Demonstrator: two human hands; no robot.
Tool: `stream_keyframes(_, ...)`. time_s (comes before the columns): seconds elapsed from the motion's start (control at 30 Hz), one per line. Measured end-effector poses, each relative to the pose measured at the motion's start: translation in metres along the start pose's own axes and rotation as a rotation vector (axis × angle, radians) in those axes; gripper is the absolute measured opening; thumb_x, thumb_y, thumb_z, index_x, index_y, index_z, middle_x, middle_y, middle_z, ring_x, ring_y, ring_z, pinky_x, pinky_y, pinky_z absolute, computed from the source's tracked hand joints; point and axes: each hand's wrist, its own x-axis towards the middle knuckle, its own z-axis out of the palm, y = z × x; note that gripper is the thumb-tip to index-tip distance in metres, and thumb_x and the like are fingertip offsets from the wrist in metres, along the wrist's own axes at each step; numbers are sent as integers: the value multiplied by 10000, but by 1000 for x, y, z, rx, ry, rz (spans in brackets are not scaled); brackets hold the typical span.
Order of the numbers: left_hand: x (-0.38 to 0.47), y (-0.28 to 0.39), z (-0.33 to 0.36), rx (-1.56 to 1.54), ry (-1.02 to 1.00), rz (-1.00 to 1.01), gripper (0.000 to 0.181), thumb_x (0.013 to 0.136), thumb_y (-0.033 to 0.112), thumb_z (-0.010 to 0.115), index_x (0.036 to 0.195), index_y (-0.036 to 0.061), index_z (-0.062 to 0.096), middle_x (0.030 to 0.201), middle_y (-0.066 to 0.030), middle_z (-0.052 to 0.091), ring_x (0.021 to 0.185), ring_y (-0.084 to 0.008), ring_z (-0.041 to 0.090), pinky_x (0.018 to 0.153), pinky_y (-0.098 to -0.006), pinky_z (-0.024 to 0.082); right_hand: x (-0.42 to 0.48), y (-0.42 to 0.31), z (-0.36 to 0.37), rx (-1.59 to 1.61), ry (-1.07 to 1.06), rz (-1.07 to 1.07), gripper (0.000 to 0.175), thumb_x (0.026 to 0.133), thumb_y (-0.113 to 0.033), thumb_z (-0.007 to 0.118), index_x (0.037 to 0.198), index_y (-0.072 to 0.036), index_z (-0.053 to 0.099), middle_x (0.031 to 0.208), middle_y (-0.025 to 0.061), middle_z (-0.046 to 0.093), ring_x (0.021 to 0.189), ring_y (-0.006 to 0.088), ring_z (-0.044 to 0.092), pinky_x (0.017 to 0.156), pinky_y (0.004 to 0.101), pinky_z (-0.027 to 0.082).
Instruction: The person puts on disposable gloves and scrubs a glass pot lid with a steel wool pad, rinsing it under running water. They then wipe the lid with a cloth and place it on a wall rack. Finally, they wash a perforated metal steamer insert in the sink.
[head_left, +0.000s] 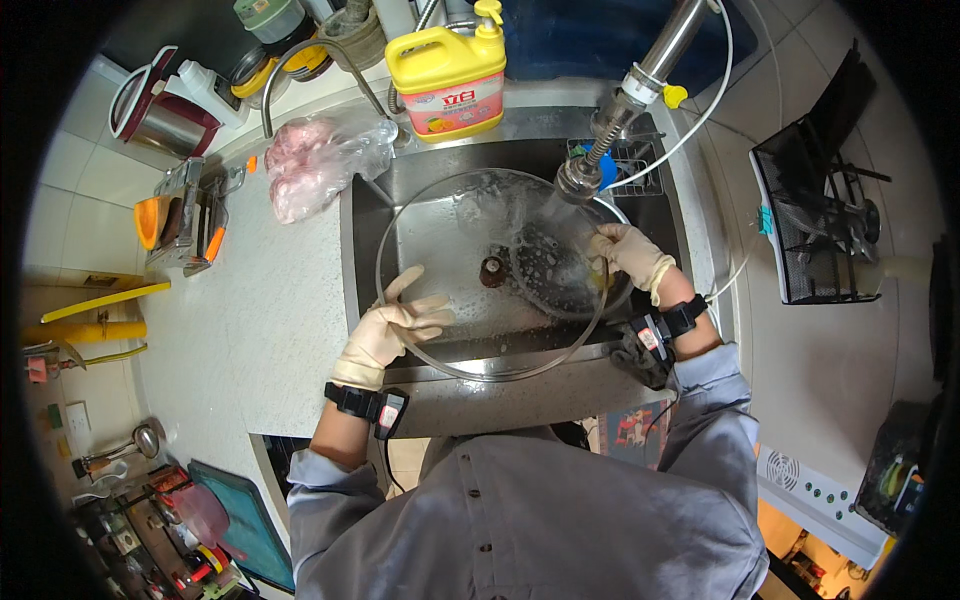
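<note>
A large round clear lid or shallow dish, its material uncertain, (491, 377) is held tilted over the steel sink (442, 225). My left hand (397, 322), in a pale rubber glove, is at its left rim with fingers spread and thumb raised. My right hand (624, 253), gloved too, pinches the right rim. Water runs onto the clear piece from the extended faucet head (577, 180). Beneath it on the right lies a round, light-rimmed vessel (621, 214), partly hidden. The dark drain (492, 271) shows through the clear piece.
Behind the sink stands a yellow Liby detergent jug (450, 90). A plastic bag of raw meat (304, 169) lies on the left counter near a knife holder (184, 232). A wire rack (637, 169) hangs at the sink's back right. A dark cloth (637, 356) lies on the front edge.
</note>
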Motion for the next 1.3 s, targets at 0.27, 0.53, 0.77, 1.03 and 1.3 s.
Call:
stream_keyframes(0.27, 45, -20, -35, 44, 322, 126, 204, 881, -77, 527, 1063, 12, 511, 1019, -223, 617, 864, -304, 634, 720, -330, 528, -13, 2, 2, -36, 156, -161, 203, 940, -105, 572, 1090, 25, 614, 831, 20, 629, 697, 92, 545, 651, 240, 468)
stream_keyframes(0.53, 81, -16, -63, -129, 307, -56, 150, 950, 87, 509, 1079, 14, 533, 920, -110, 624, 811, -208, 615, 720, -322, 528, 14, 34, -1, -62, 212, -282, 234, 958, -111, 541, 1164, -9, 583, 875, 25, 634, 723, 82, 574, 638, 226, 470)
stream_keyframes(0.77, 92, -16, -70, -113, 513, 198, 145, 927, 53, 517, 1054, 24, 581, 929, -77, 653, 805, -207, 640, 718, -301, 536, 44, 61, 14, 5, 154, -235, 231, 952, -92, 542, 1179, -54, 565, 917, 11, 617, 735, 85, 575, 643, 225, 477)
stream_keyframes(1.03, 67, -2, -59, 37, 542, 364, 150, 883, -36, 533, 962, 57, 621, 855, -43, 640, 739, -144, 633, 675, -228, 525, 62, 68, 34, 160, 40, -8, 193, 938, -70, 543, 1128, -84, 567, 959, 3, 606, 800, 104, 602, 718, 277, 537)
stream_keyframes(1.3, 46, 18, -42, 209, 528, 314, 220, 889, -59, 494, 1026, 51, 626, 953, -68, 656, 851, -187, 654, 721, -275, 531, 65, 63, 40, 89, 23, 53, 263, 936, -127, 581, 1182, -40, 549, 1028, 40, 600, 908, 136, 603, 757, 282, 552)
